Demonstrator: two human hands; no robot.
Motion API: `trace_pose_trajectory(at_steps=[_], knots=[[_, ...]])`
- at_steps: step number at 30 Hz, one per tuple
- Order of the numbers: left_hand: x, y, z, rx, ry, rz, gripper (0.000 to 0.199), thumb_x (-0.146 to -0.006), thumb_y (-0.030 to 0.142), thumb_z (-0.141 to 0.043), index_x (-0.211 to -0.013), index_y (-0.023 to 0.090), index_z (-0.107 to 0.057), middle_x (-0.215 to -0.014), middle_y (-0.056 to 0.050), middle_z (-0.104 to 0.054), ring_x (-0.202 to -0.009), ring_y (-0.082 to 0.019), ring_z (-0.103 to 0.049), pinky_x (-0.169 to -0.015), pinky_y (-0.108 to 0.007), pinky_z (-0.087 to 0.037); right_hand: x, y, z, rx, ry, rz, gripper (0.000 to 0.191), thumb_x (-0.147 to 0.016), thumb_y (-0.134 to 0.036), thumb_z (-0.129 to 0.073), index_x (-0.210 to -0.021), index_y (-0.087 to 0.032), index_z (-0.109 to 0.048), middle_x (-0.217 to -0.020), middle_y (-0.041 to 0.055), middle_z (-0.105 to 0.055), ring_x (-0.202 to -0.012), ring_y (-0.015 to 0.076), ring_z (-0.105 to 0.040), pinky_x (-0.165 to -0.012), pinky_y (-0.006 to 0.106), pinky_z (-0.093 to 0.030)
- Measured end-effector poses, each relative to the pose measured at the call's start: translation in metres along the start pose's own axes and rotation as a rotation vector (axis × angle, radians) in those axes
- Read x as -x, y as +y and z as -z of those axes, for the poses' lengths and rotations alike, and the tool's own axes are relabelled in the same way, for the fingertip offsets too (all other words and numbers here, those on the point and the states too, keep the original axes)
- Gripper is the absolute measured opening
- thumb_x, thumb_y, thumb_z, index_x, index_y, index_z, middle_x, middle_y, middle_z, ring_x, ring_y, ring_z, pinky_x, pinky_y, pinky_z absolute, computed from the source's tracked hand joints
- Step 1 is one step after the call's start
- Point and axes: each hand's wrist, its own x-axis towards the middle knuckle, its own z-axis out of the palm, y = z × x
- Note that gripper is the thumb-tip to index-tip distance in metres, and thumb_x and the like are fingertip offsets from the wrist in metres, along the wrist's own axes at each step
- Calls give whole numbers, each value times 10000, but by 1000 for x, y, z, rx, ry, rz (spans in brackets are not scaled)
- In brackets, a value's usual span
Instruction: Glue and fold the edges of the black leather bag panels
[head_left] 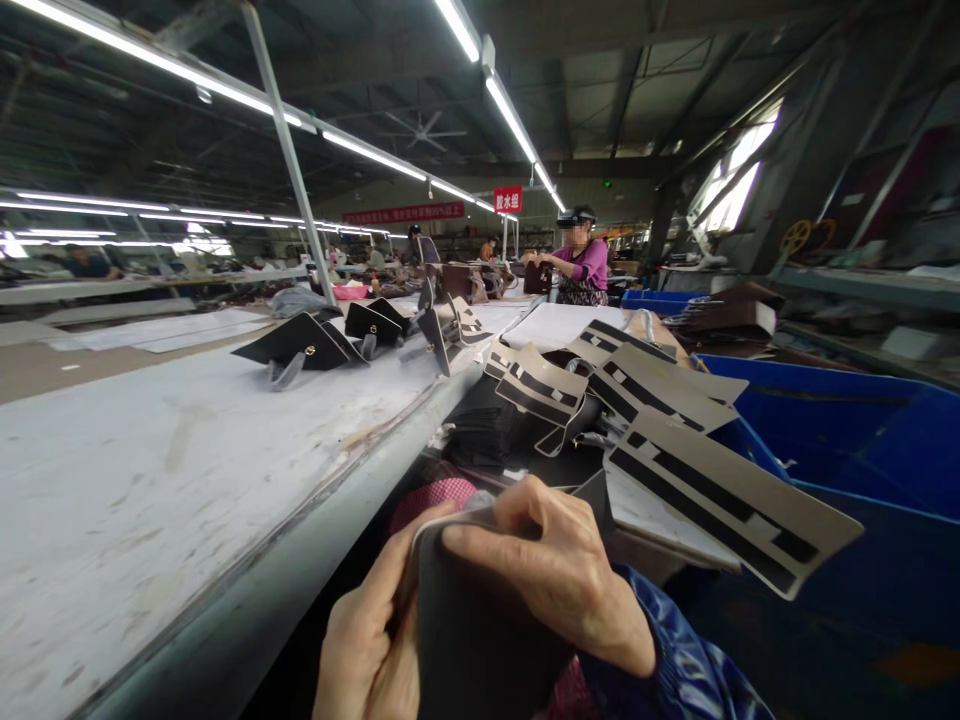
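Note:
Low in front of me, a dark flat panel (480, 630) with a rounded corner and a pale edge is held in both hands. My left hand (371, 635) grips it along its left side, the fingers partly hidden behind it. My right hand (566, 575) pinches its top edge, thumb on the dark face and fingers bent over the rim. Just beyond lies a stack of black pieces (484, 430). Several beige panels with black strips, one of them the nearest beige panel (727, 495), lie to the right of that stack.
A long white-topped table (187, 480) runs along my left, with black bag-like pieces (296, 345) standing on it. Blue bins (847, 430) stand on the right. Farther back, a person in a purple top (589, 265) handles a dark brown piece.

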Motion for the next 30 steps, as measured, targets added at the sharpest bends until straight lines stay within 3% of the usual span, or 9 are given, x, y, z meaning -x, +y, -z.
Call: trace_pose_trajectory(at_steps=[8,30], knots=[[0,-3,3,-62,-56,-79,332,-930,366,-593,-1214,256,-725,-1203,-5,-755,-1095,-231,-723,-919,-235,-590,0,1,-1,2,0,8,255,-1003,-141,-592,-1167,-273,-737,-762,-30,-492,-636,80,-487,-557,202,-419],[6,1,-5,-51,-11,-37,329,-945,358,-590,-1232,260,-719,-1227,-4,-746,-1111,-216,-717,-901,-195,-584,7,0,3,-20,-14,-23,293,-998,-101,-572,-1194,-262,-720,-780,-21,-505,-655,84,-512,-573,200,-450]])
